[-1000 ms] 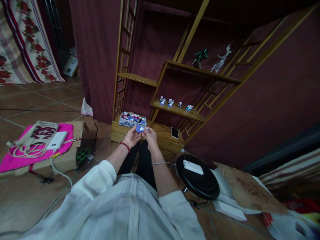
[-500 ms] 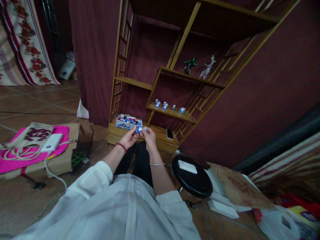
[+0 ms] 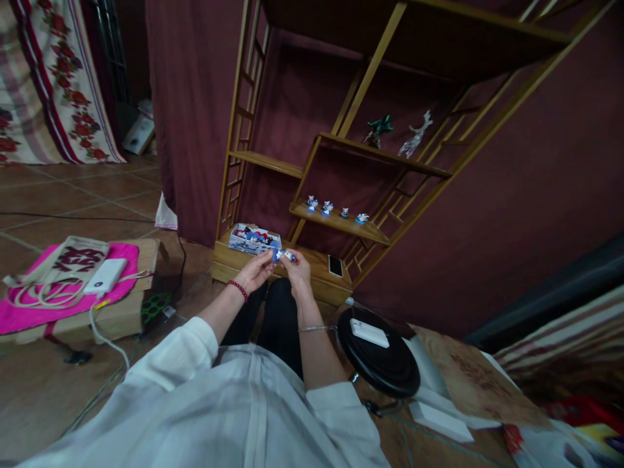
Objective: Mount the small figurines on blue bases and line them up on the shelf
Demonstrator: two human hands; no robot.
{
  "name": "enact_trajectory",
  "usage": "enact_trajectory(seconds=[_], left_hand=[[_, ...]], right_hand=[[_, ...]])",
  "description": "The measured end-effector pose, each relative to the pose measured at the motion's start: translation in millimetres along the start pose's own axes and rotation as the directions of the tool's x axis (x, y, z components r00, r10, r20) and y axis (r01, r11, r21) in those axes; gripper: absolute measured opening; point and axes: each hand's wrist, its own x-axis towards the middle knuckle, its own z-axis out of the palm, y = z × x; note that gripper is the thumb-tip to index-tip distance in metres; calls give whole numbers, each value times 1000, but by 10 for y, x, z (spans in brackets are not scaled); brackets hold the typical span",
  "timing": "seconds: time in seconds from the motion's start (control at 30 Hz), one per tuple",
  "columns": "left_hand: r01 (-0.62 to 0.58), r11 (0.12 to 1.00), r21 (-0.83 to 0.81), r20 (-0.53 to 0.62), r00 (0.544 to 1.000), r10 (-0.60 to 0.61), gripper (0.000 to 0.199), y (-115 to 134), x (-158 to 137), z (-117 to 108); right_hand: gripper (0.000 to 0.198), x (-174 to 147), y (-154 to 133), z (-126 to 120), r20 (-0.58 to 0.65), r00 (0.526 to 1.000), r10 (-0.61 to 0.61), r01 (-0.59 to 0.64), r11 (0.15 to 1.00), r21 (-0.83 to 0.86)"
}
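Note:
A small blue-and-white figurine (image 3: 284, 255) is pinched between both hands in front of the wooden shelf unit. My left hand (image 3: 257, 272), with a red bead bracelet at the wrist, grips its blue end. My right hand (image 3: 298, 270) has its fingers closed on the other end, a thin bangle on that arm. Just behind the left hand, an open printed box (image 3: 254, 239) holds several red, blue and black figures. On the low shelf (image 3: 336, 223) above stand several more small figurines (image 3: 327, 207); their finer details are too small to make out.
A dark-screened tablet or phone (image 3: 335, 265) lies on the unit's base. To the right is a black round stool (image 3: 377, 361) with a white device (image 3: 369, 333) on it. At left, a pink cloth (image 3: 29, 312) carries a bag, cord and white power bank (image 3: 104, 276).
The view has shifted slightly, so the scene sits a little differently. More of the figurine's white part shows between my hands, which both still hold it.

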Motion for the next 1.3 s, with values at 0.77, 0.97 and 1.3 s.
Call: enact_trajectory(seconds=[0.77, 0.97, 1.3], left_hand=[[5, 1000, -20, -104, 995, -8, 10, -112, 251, -54], [3, 999, -33, -86, 996, -6, 9, -138, 325, -112], [10, 1000, -20, -138, 990, -13, 13, -145, 390, -79]], right_hand=[[28, 214, 161, -102, 70, 992, -106, 119, 969, -215], [26, 305, 149, -157, 172, 970, -171, 214, 936, -280], [25, 433, 127, -193, 247, 953, -176, 253, 911, -327]])
